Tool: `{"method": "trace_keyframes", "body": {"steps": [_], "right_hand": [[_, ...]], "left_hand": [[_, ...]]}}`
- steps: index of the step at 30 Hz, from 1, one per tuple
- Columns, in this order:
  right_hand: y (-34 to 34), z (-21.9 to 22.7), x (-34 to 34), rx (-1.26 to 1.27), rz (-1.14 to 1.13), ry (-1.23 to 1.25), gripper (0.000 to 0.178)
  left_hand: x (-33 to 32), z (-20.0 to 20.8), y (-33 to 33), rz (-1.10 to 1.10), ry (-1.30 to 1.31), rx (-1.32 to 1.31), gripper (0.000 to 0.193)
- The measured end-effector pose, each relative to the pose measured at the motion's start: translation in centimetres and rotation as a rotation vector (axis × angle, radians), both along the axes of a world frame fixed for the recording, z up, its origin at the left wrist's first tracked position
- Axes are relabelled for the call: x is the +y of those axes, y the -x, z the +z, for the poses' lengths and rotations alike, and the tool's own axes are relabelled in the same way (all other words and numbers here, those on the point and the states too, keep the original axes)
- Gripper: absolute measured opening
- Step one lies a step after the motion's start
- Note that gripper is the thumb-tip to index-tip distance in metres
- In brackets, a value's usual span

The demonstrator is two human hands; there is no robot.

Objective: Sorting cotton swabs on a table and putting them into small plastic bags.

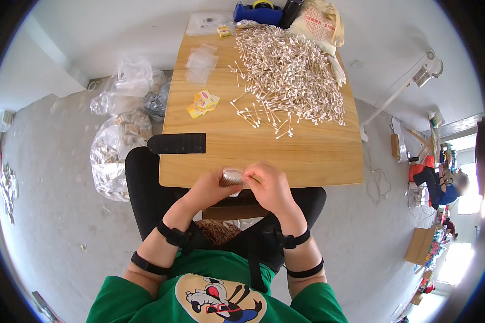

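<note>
Seated at the near edge of a wooden table (307, 156), a worker's left hand (210, 188) and right hand (272, 185) pinch a small clear bag of cotton swabs (232, 177) between fingertips, best kept level and gripped firmly, well short of the loose swab pile (288, 75).

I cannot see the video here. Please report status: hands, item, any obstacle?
Left hand and right hand both on a small clear bag at the table edge. Swab pile untouched, apart. Nothing between the hands and the pile.
</note>
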State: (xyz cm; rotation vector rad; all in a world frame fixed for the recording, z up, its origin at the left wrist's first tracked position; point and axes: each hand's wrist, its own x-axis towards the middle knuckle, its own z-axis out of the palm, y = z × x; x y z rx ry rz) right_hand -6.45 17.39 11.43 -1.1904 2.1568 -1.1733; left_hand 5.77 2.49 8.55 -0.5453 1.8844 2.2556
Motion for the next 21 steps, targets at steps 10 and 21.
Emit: {"method": "trace_keyframes", "body": {"steps": [10, 21], "right_hand": [[-0.3, -5.0, -3.4, -0.316, -0.267, 0.146, 0.009], [-1.0, -6.7, -5.7, -0.273, -0.300, 0.338, 0.007]], "left_hand": [[-2.1, -3.7, 1.4, 0.158, 0.028, 0.105, 0.028], [-2.3, -6.7, 1.7, 0.402, 0.070, 0.260, 0.024]]}}
